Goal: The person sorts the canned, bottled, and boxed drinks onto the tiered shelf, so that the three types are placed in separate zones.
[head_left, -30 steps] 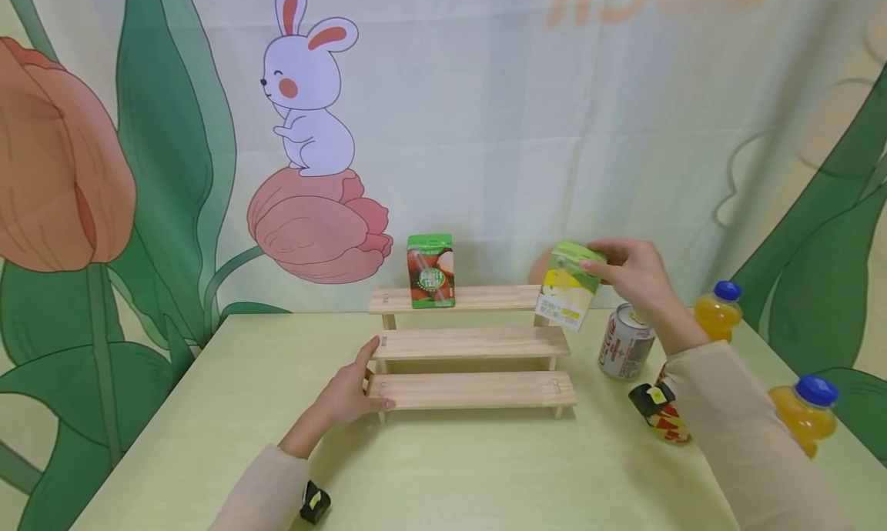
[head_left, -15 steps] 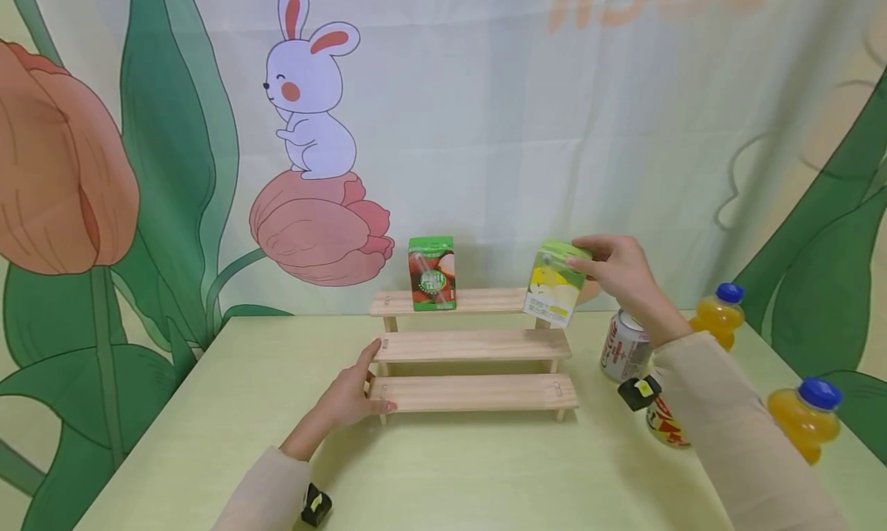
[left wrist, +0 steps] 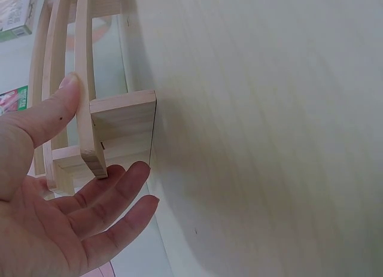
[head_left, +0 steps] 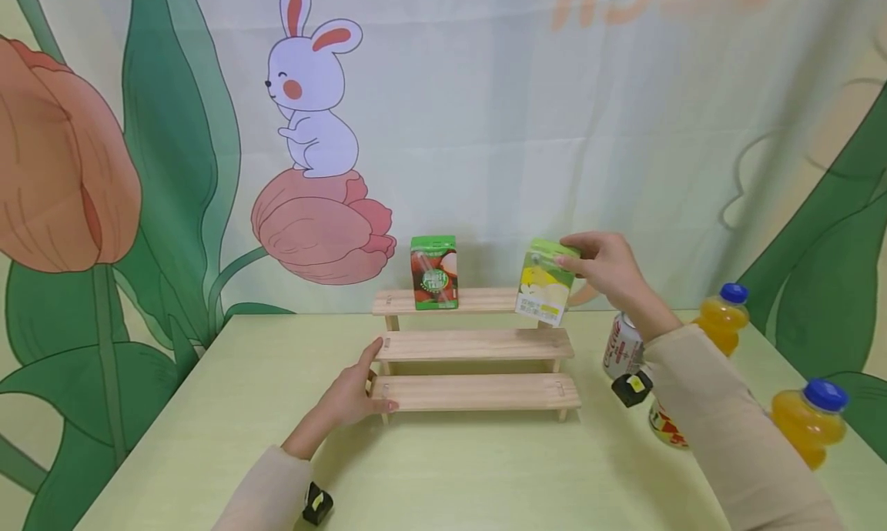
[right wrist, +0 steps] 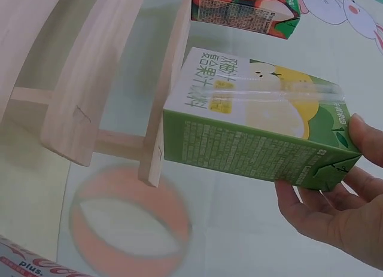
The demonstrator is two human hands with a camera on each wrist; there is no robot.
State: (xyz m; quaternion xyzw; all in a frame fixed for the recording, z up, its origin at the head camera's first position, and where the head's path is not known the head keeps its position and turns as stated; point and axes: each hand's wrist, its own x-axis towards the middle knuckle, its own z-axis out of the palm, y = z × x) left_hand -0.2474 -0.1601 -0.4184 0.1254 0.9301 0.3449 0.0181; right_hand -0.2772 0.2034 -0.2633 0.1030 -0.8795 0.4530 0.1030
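Note:
A three-tier wooden step shelf (head_left: 478, 392) stands on the table. My left hand (head_left: 349, 395) holds its left end; in the left wrist view the thumb (left wrist: 57, 112) lies on a board and the fingers reach around the end. My right hand (head_left: 610, 265) grips a green and white juice box (head_left: 543, 285) by its upper end, pears or similar fruit printed on the front. The box is slightly tilted and overlaps the right end of the top tier; in the right wrist view its bottom is right at that board. A red and green juice box (head_left: 434, 273) stands upright on the top tier's left part.
Right of the shelf stand a silver can (head_left: 621, 348) and a red and yellow can (head_left: 667, 429), partly hidden by the right sleeve. Two orange drink bottles (head_left: 807, 423) with blue caps stand farther right. A printed curtain (head_left: 485, 131) hangs behind the table.
My right hand has carried the green and white juice box leftward, over the right end of the top tier, and the box has become more upright. The left hand stays on the shelf.

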